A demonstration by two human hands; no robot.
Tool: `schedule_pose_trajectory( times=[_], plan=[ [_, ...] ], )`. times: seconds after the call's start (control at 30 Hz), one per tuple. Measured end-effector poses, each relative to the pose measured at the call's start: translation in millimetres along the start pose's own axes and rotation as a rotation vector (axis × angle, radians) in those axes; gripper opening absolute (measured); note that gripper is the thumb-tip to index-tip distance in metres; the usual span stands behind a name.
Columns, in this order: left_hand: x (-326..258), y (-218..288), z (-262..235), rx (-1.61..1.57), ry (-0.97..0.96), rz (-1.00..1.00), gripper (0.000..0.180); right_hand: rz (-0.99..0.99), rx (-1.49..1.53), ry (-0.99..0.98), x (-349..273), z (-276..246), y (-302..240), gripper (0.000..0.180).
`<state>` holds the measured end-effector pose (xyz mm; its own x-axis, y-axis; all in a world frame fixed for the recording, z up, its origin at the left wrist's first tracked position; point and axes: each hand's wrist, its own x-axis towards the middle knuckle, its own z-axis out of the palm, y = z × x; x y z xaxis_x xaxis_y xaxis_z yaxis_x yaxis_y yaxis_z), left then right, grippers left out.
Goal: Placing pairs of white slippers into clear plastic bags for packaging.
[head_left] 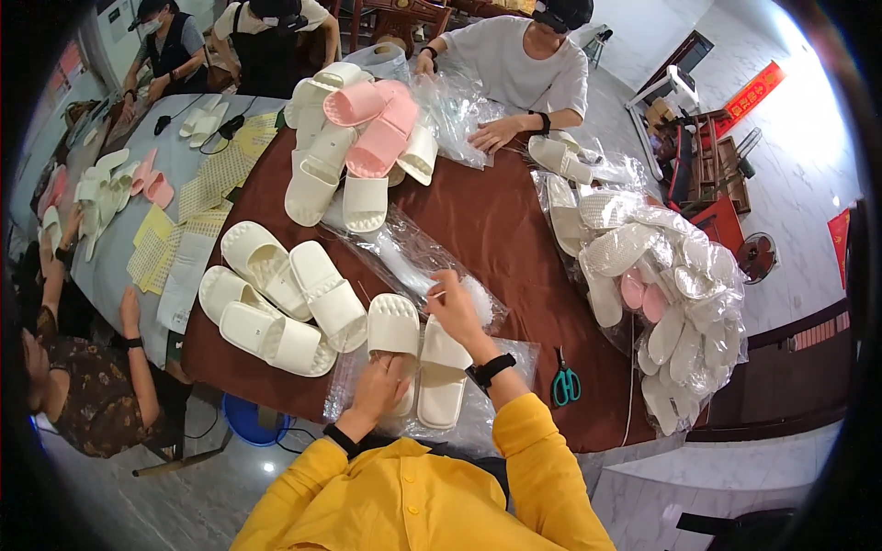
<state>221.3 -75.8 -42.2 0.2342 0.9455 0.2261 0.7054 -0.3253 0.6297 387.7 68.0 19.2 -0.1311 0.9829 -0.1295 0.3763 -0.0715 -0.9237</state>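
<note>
Two off-white slippers lie side by side before me, toes pointing away, on a clear plastic bag (514, 356). My left hand (375, 390) is at the left slipper (394, 332), its curled fingers gripping it just behind the strap, partly hidden there. Above the strap of the right slipper (443, 386) is my right hand (455, 308), its fingers pinched together. Whatever they hold is too small to make out. Just beyond it, a bundle of thin white strands (409, 262) lies in a clear bag. Several more off-white slippers (266, 329) rest to the left.
Teal-handled scissors (566, 378) lie right of my arm on the brown tablecloth (501, 216). Bagged slippers (675, 285) are heaped at the right edge. Pink slippers (377, 129) top a pile at the far side. A person in white (528, 69) handles clear bags opposite; others sit left.
</note>
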Motion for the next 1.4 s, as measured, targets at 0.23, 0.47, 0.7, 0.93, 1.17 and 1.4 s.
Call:
schedule_pose_trajectory(
  times=[0.23, 0.47, 0.7, 0.93, 1.17, 1.4],
  plan=[
    [-0.3, -8.4, 11.2, 0.136, -0.116, 0.009, 0.049, -0.368, -0.510, -0.490, -3.7, 39.4, -16.0, 0.039],
    [-2.8, -5.4, 0.3, 0.037, -0.190, -0.044, 0.051, -0.344, -0.269, -0.313, 3.2, 48.3, -6.7, 0.030],
    [-27.5, -10.0, -51.5, -0.276, 0.111, -0.021, 0.034, -0.253, -0.166, -0.320, -29.2, -2.4, -28.8, 0.023],
    [51.4, 19.8, -60.8, -0.505, 0.216, -0.222, 0.031, -0.226, -0.045, -0.305, -69.4, -12.2, -17.2, 0.025],
    [66.6, 1.6, -12.9, -0.712, 0.004, -0.206, 0.028, -0.232, 0.092, -0.179, -80.6, -6.0, -6.2, 0.022],
    [69.6, 14.1, -26.5, -0.673, 0.071, -0.264, 0.012, -0.411, 0.197, -0.083, -81.8, -9.5, 12.6, 0.028]
  ],
)
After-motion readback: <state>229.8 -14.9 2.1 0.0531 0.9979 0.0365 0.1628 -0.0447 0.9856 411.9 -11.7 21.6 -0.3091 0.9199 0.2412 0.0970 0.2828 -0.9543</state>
